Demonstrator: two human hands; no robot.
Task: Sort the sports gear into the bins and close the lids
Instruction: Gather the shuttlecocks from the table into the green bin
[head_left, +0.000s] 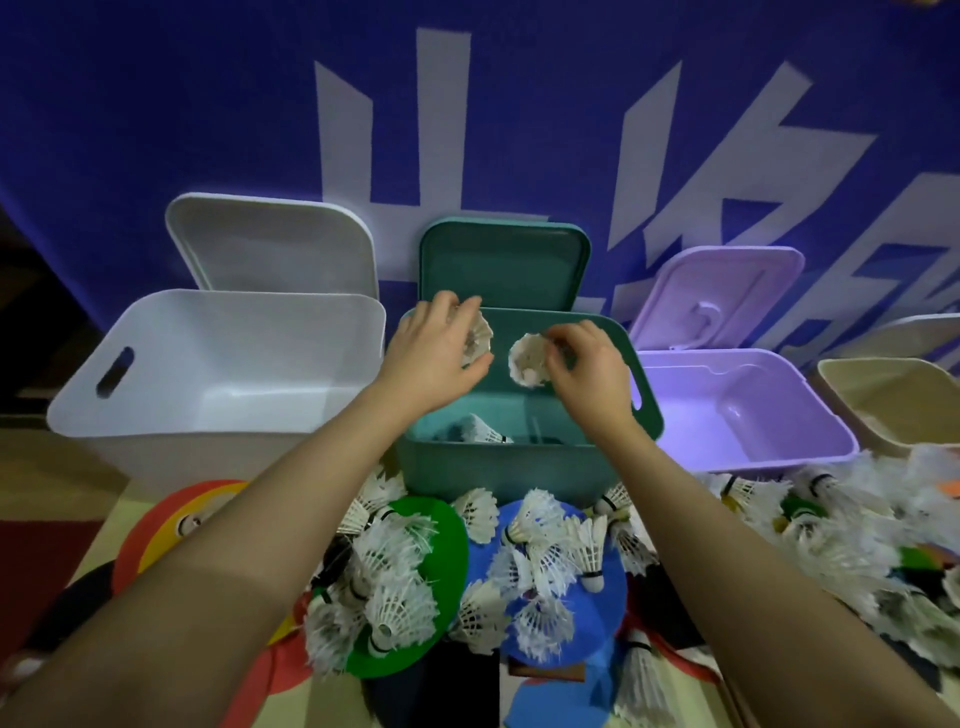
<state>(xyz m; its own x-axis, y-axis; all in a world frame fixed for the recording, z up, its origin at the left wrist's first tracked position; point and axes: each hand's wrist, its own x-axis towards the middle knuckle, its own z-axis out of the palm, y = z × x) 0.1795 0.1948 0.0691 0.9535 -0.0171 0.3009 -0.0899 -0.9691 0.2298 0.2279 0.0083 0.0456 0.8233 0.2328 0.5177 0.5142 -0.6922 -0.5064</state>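
Holding one shuttlecock in each hand over the teal bin (519, 467) | left hand (431, 358) grips shuttlecock (478, 338), right hand (587, 364) pinches its shuttlecock (527, 358) | we should let go low, cork-first, directly beneath our palms.

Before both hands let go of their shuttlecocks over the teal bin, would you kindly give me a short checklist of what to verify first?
1. Left hand grips a shuttlecock: ok.
2. Right hand grips a second shuttlecock: ok.
3. Both shuttlecocks are over the teal bin, inside its rim: ok.
4. Teal lid stands open behind the bin, clear of the drop: ok.
5. The bin has room; one shuttlecock shows at its bottom: ok.
6. White bin and purple bin look empty with lids up, though the right-edge beige bin is cut off: cannot tell.
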